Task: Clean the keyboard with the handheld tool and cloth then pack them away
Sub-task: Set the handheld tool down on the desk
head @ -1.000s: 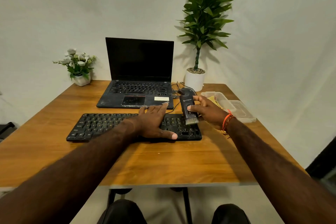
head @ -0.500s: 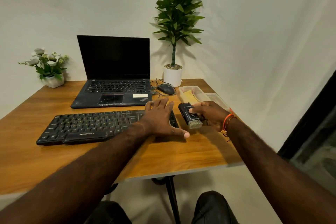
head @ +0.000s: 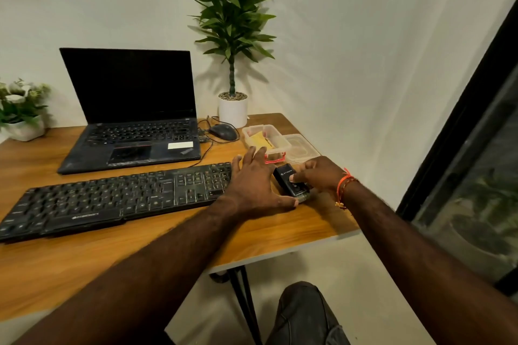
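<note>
The small black handheld cleaning tool with a pale brush at its near end (head: pixel 291 182) lies just off the right end of the long black full-size keyboard (head: pixel 117 199), its long axis running from the far left toward the near right, brush pointing at the table's near edge. The right hand (head: pixel 316 175) grips it from the right side, thumb and fingers curled round its body. The left hand (head: pixel 256 186) rests spread and flat on the keyboard's right end, fingers straight, thumb just beside the brush. So the keys lie to the left of the tool, and the right hand is the nearer one. The yellow cloth (head: pixel 259 140) sits in the clear plastic box with red clips (head: pixel 266 140), just beyond both hands; its clear lid (head: pixel 301 147) lies beside it. All rests on a wooden table (head: pixel 280 235) against a white wall, with an open black laptop (head: pixel 131 112), a mouse (head: pixel 223 131) and a potted plant (head: pixel 232 36) behind.
</note>
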